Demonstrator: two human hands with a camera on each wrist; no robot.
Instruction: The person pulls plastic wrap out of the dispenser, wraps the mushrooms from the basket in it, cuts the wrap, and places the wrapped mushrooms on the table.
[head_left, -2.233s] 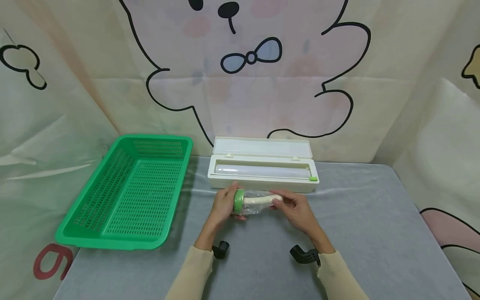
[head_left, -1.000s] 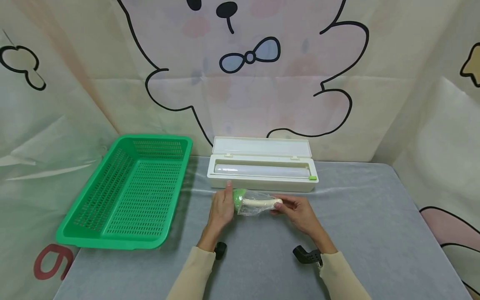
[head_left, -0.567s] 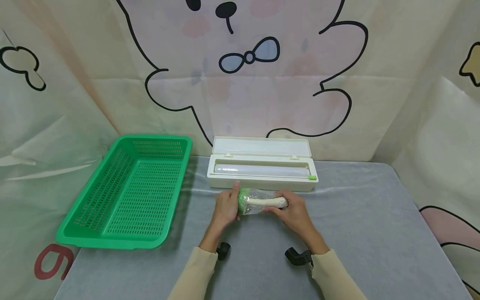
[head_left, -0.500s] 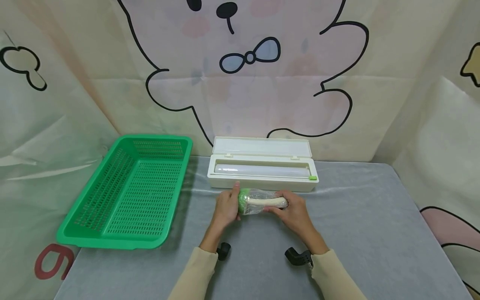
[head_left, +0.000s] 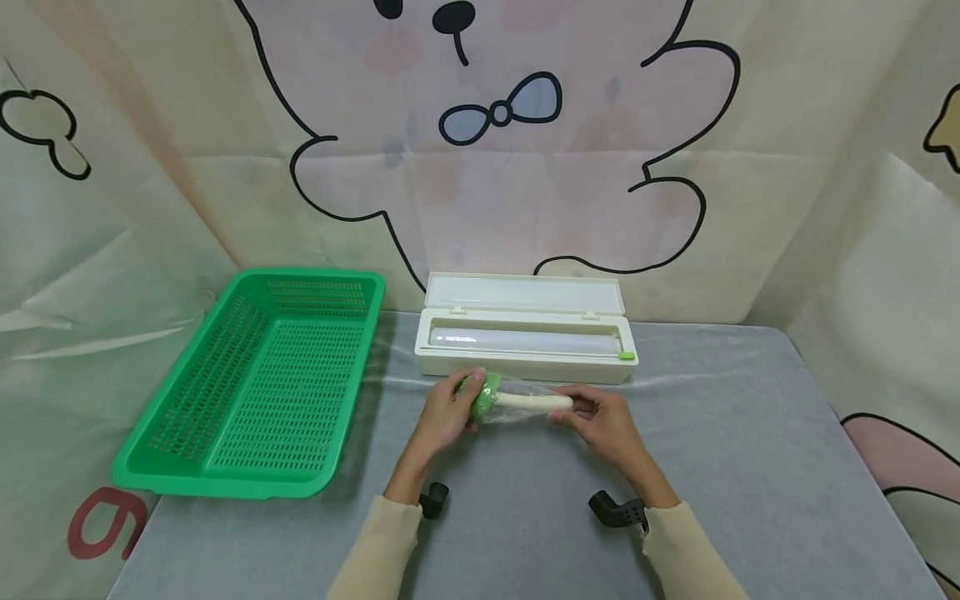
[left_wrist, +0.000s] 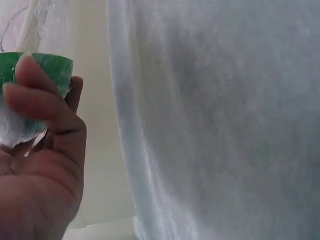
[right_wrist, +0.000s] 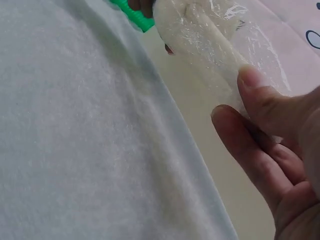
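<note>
An object with a round green head and a long white handle (head_left: 534, 402), wrapped in clear cling film, is held level between both hands near the table's middle. My left hand (head_left: 446, 408) grips the green head (left_wrist: 57, 67), its thumb across the top; the left wrist view shows fingers curled round the head's edge. With thumb and fingertips, my right hand (head_left: 603, 421) pinches the film at the handle's tip. Creased, shiny film (right_wrist: 220, 40) covers the handle in the right wrist view. Just behind stands a white cling film dispenser (head_left: 517, 368), lid raised, a film roll (head_left: 525, 341) inside.
A green plastic basket (head_left: 225, 483) with slotted sides stands on the left of the grey cloth-covered table (head_left: 750, 467). The dispenser carries a small green slider (head_left: 626, 356) at its right end. A printed curtain (head_left: 585, 208) hangs along the table's back edge.
My left hand has shifted slightly left, its thumb now over the green head. My right fingers have slid outward from round the handle to its tip, and the wrapped object has turned a little.
</note>
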